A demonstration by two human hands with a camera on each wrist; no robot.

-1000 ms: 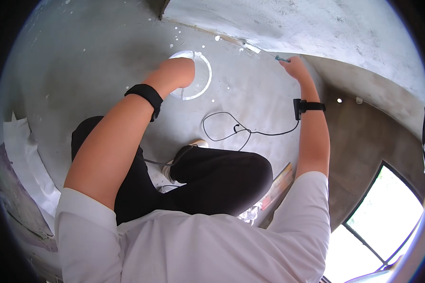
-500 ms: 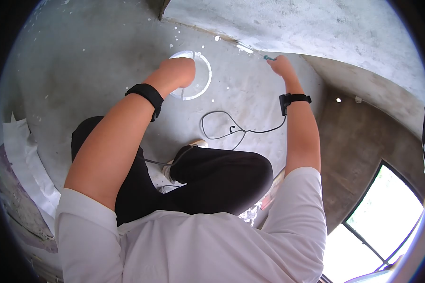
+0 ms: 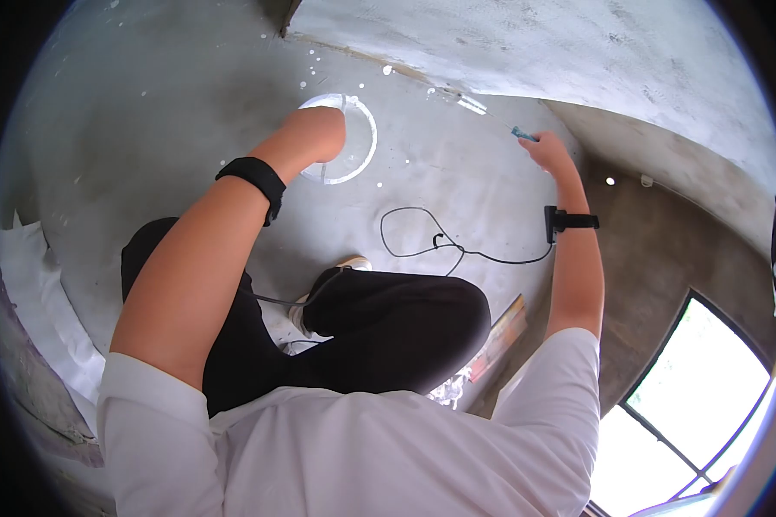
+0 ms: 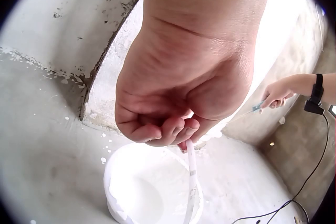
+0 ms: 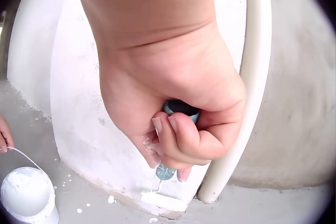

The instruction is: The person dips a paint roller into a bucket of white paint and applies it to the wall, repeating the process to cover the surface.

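Note:
In the head view my left hand (image 3: 321,134) is over a white bucket (image 3: 373,142). The left wrist view shows that hand's fingers curled round the bucket's thin white handle (image 4: 192,182), which is raised above the rim; whitish paint coats the bucket's inside. My right hand (image 3: 553,157) reaches out to the right and grips a small paint roller by its teal handle (image 3: 522,134). Seen from the right wrist, the white roller sleeve (image 5: 164,202) lies along the foot of the white wall (image 5: 126,166), low beside the floor. Its thin wire frame shows below the fingers.
White paint drops (image 3: 388,70) dot the grey floor (image 3: 190,112). A black cable (image 3: 500,260) loops on the floor and runs to the right wrist strap. A pale pipe (image 5: 210,190) runs down beside the wall. Whitish sheeting (image 3: 39,276) lies at far left.
My right hand and the roller first shifted left along the wall's foot, then came back right and closer to my body. My left hand stays at the bucket handle.

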